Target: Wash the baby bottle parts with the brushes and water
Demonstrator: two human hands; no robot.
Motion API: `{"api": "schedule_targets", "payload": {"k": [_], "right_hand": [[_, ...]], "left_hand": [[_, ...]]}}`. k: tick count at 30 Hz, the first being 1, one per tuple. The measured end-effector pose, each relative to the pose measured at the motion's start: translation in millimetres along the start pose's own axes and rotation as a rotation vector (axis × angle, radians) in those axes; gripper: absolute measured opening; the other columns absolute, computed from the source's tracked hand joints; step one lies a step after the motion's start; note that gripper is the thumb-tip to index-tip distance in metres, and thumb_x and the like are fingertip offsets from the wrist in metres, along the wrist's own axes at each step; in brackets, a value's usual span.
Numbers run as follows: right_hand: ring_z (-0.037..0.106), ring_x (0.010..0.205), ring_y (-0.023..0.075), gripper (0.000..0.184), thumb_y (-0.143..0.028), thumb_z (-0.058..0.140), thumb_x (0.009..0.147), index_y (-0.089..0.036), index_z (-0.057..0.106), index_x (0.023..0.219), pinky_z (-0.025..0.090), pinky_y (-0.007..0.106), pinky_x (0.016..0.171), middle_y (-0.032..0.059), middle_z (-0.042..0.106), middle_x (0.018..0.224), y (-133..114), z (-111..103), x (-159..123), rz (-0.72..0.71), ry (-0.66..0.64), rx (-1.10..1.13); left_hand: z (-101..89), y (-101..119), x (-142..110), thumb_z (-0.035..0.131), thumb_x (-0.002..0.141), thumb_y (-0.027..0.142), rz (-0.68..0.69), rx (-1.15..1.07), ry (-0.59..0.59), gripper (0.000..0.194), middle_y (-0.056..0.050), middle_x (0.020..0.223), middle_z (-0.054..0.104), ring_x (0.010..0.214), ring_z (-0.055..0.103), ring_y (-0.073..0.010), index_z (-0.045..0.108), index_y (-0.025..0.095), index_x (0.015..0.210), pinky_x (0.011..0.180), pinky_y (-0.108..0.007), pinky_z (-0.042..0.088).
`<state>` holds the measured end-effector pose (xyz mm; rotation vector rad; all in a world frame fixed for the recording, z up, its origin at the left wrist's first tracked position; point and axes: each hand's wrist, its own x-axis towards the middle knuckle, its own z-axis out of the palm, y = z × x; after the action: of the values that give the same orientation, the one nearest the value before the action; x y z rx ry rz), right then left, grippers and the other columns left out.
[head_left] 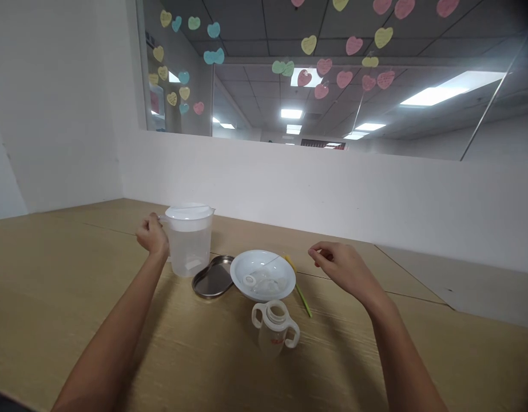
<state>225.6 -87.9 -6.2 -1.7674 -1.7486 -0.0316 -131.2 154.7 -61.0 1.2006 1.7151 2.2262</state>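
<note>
Nearest: 2-handled cup (272,337), upright, no lid on, just in front of white bowl (246,263) w/ clear pcs (270,284) inside; can't tell if touching. Could get knocked over by low sweep of either forearm. R of bowl: green-yellow stick (305,304), could shift if nudged. L of bowl: metal tray (212,280). R hand (343,266) in air, released, fingers loosely curled, nothing visible in grasp. Farther, L: lidded pitcher (189,249) on table (221,366), handle grasped by L hand (151,234); could tip if lifted off-balance 1-handed, or clip tray if swung R.
</note>
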Motion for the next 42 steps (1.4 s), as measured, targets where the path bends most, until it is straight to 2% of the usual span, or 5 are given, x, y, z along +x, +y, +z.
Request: {"api": "schedule_targets", "payload": {"k": [9,15,20,27,42], "right_hand": [[0.058,0.063,0.0156,0.031,-0.033,0.040,0.080,-0.016,0.066,0.082,0.037,0.025,0.057,0.0059,0.066,0.073,19.8,11.1,9.9,0.034,-0.183,-0.026],[0.059,0.054,0.0169,0.022,-0.023,0.048,0.074,-0.012,0.067,0.076,0.037,0.025,0.052,0.0090,0.065,0.060,59.5,59.6,22.2,0.173,-0.429,-0.210],[0.064,0.072,0.0214,0.030,-0.031,0.044,0.081,-0.014,0.068,0.082,0.040,0.026,0.058,0.0145,0.069,0.082,68.5,108.2,20.2,0.163,-0.515,-0.242],[0.060,0.097,0.0258,0.038,-0.038,0.045,0.082,-0.013,0.063,0.103,0.042,0.027,0.070,0.0174,0.064,0.106,78.2,129.1,22.1,0.174,-0.533,-0.312],[0.058,0.093,0.0179,0.030,-0.038,0.049,0.086,-0.014,0.057,0.103,0.046,0.038,0.081,0.0075,0.061,0.103,88.8,136.8,27.3,0.216,-0.569,-0.380]], "left_hand": [[-9.5,22.1,3.6,0.054,0.077,0.022,0.098,0.012,0.177,0.013,-0.002,0.082,0.055,0.077,0.047,-0.0146,0.054,0.011,0.084,0.075,-0.027,0.034],[-21.0,84.6,-27.7,0.048,0.077,0.013,0.506,-0.192,0.275,0.018,-0.006,0.098,0.055,0.093,0.048,-0.0177,0.053,0.013,0.094,0.086,-0.033,0.034],[-17.9,116.1,-93.0,0.047,0.081,0.021,0.773,-0.254,-0.044,0.009,-0.004,0.080,0.059,0.083,0.052,-0.0193,0.055,0.018,0.078,0.081,-0.036,0.038],[12.2,104.5,-184.1,0.048,0.080,0.023,1.236,0.206,-1.053,0.015,-0.005,0.078,0.064,0.082,0.054,-0.0205,0.061,0.019,0.074,0.075,-0.034,0.038],[53.5,83.7,-227.8,0.048,0.082,0.021,1.161,0.591,-1.203,0.025,-0.015,0.081,0.065,0.089,0.054,-0.0273,0.068,0.011,0.073,0.075,-0.038,0.039]]}}
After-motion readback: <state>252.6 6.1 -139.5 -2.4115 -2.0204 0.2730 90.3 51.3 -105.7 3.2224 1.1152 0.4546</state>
